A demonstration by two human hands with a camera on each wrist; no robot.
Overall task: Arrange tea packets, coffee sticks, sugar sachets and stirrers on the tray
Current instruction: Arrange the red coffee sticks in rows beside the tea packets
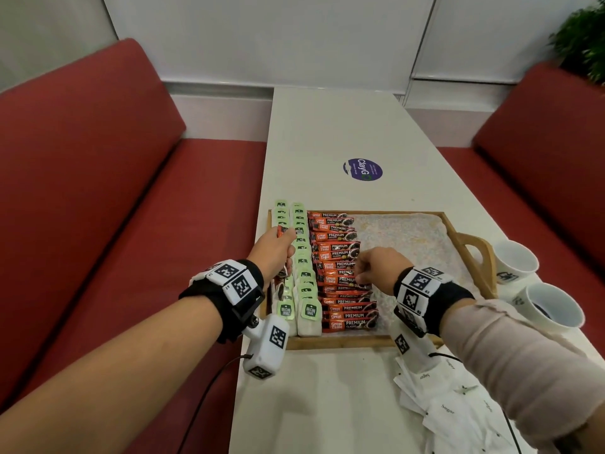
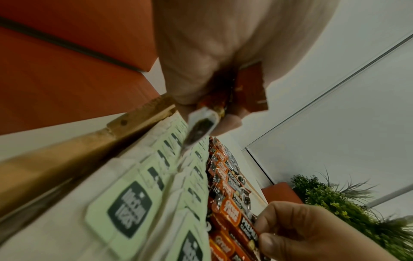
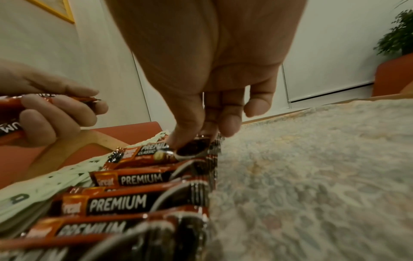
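head view: white table point(image 1: 327, 126), red benches point(image 1: 82, 158)

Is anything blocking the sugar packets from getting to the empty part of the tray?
Nothing visible blocks the way. The sugar sachets lie on the table just in front of the tray, and its bare right part is open; only the low wooden rim lies between.

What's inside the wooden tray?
In the wooden tray lie two rows of green tea packets and a row of coffee sticks on a speckled cloth liner. The hands cover some of them, and the tray's bottom under the liner stays hidden.
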